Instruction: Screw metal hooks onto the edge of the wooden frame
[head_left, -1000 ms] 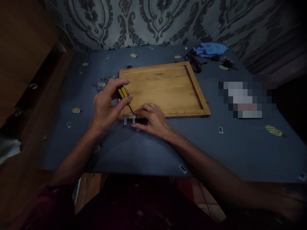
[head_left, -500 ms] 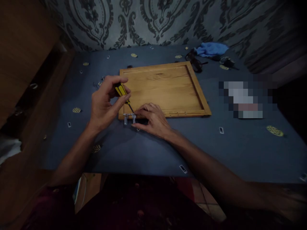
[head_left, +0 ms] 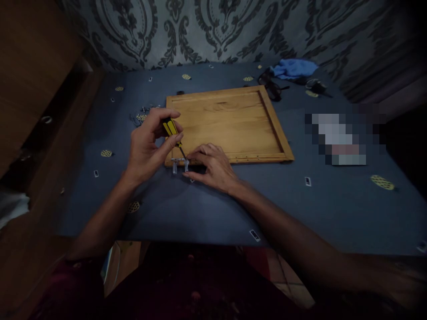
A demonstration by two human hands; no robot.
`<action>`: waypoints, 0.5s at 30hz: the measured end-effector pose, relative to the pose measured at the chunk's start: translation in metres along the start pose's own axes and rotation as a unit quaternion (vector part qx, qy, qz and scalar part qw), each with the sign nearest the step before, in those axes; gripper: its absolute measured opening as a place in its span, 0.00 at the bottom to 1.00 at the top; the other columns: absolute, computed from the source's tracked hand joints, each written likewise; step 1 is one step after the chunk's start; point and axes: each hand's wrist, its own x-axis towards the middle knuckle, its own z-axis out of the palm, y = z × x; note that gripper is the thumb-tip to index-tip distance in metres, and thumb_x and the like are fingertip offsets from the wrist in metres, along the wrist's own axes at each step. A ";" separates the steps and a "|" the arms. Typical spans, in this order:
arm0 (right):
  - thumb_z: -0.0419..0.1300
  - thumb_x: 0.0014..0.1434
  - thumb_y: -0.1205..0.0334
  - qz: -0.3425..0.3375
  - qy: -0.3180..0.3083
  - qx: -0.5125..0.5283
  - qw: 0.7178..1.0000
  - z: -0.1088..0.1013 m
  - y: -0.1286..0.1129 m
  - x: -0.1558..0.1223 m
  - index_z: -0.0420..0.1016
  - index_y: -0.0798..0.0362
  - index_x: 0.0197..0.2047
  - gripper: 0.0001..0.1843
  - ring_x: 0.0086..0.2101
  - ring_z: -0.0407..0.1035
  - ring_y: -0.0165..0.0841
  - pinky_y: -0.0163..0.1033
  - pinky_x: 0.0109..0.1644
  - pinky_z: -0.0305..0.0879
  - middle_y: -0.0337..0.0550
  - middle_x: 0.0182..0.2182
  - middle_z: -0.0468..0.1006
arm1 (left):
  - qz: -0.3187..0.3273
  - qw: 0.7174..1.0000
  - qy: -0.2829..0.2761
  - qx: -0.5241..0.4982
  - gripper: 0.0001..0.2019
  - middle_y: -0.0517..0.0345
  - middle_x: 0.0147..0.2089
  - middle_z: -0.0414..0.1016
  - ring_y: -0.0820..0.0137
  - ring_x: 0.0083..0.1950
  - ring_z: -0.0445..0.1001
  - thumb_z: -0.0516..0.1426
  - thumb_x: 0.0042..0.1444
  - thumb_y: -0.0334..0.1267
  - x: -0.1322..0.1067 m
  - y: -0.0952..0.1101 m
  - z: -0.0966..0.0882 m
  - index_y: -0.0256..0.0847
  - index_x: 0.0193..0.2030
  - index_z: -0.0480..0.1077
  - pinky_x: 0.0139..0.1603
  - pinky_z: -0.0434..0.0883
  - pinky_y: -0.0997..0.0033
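My left hand (head_left: pixel 147 144) is closed round the yellow and black handle of a screwdriver (head_left: pixel 170 127). The screwdriver slants down, its tip meeting a small metal bracket (head_left: pixel 186 165) at the near left edge of a wooden framed panel (head_left: pixel 230 124). Two legs of the bracket stick out past the panel's edge. My right hand (head_left: pixel 215 169) rests by the near edge, with thumb and forefinger on either side of the bracket's right leg. The screw under the tip is too small to make out.
Small metal pieces (head_left: pixel 136 119) lie behind my left hand. At the back right are dark glasses (head_left: pixel 274 91), a blue cloth (head_left: pixel 293 69) and a black item with a ring (head_left: pixel 316 85). A blurred-out object (head_left: pixel 336 133) lies right. Wooden furniture (head_left: pixel 36 66) borders the table on the left.
My left hand and the screwdriver handle have shifted slightly right and down, uncovering more of the small metal pieces behind. My right hand, the bracket and the panel stay in place.
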 end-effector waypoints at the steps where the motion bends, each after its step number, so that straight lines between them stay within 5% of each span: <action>1: 0.66 0.63 0.37 0.000 0.000 -0.001 1.000 0.000 0.000 0.000 0.83 0.50 0.52 0.26 0.48 0.70 0.47 0.51 0.52 0.62 0.49 0.47 0.80 | -0.001 1.000 -0.001 0.004 0.18 0.56 0.48 0.79 0.65 0.47 0.83 0.61 0.68 0.53 0.000 0.000 0.000 0.52 0.60 0.69 0.47 0.85 0.63; 15: 0.65 0.63 0.36 0.000 -0.002 -0.002 1.000 0.000 0.000 0.000 0.83 0.51 0.52 0.28 0.48 0.70 0.47 0.51 0.52 0.62 0.50 0.47 0.80 | 0.010 0.999 -0.014 0.036 0.16 0.57 0.47 0.80 0.67 0.45 0.83 0.61 0.68 0.49 0.000 -0.001 -0.001 0.50 0.59 0.69 0.43 0.84 0.67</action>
